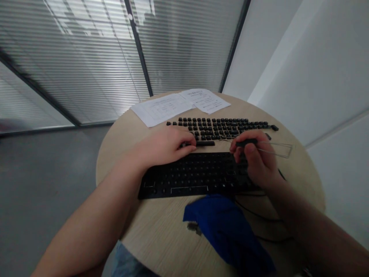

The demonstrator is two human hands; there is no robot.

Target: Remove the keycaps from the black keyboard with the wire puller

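A black keyboard base point(196, 175) without its keycaps lies across the round table. Rows of loose black keycaps point(219, 127) are laid out behind it. My left hand point(173, 144) rests above the base's back left edge, its fingers closed on the left end of the long black spacebar keycap point(205, 143). Over the right part of the base, my right hand point(256, 156) grips the black handle of a wire keycap puller point(246, 142), whose thin wire loops stick out to both sides.
Printed papers point(170, 107) lie at the back of the table point(155, 238). A blue cloth point(225, 227) is in front of the keyboard, with a small brush point(191, 226) partly under it. Black cable point(256, 215) curves at the right.
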